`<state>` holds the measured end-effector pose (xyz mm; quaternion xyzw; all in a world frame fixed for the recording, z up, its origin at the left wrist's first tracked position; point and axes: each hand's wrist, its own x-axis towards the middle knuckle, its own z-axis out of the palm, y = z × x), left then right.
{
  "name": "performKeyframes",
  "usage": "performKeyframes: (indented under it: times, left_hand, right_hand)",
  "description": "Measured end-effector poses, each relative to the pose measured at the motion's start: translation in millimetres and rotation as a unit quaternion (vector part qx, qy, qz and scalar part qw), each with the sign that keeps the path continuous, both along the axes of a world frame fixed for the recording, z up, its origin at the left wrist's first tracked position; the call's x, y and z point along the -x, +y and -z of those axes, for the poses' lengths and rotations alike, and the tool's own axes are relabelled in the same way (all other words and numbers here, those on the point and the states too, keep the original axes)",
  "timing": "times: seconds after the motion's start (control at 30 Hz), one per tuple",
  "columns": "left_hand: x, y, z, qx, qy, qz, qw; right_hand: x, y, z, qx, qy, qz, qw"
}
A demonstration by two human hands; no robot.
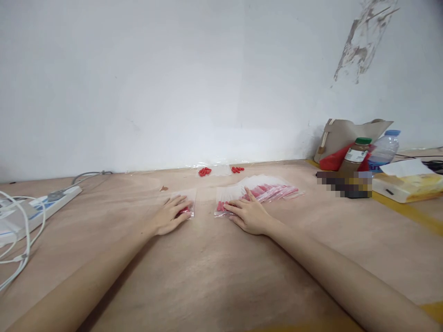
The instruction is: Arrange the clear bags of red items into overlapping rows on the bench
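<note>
Hands (171, 214) (249, 214) flat on bags (258, 192) (table open).

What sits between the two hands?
Bare tabletop in the head view: left hand on a single bag, right hand on the fanned bags.

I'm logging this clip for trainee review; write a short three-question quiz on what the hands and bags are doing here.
1. True or false: the left hand lies flat on a single small bag.
2. What does the right hand rest on? A) a bottle B) a fanned row of bags C) a power strip
3. What colour are the loose pieces near the wall?

Key: 1 true; 2 B; 3 red.
</note>
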<state>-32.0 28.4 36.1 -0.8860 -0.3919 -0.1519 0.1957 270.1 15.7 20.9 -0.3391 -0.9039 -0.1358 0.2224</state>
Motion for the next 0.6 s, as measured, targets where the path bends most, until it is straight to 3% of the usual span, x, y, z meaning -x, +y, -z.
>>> performKeyframes:
  times: [0.13,0.27,0.47,0.6]
  left_hand:
    - [-41,-16,-5.3,0.061,-0.065,0.055,0.995]
    - [-78,-17,3.7,0.075,-0.136,0.1,0.983]
    - [-86,-4,18.3,0.071,-0.149,0.141,0.976]
    - [-86,-5,17.6,0.054,-0.122,0.12,0.984]
  right_hand:
    - [3,3,1,0.023,0.01,-0.017,1.0]
    - [-4,7,4,0.049,0.041,-0.034,0.997]
    - [-8,7,9,0.03,0.091,-0.016,0.995]
    - [-6,6,10,-0.003,0.1,-0.018,0.995]
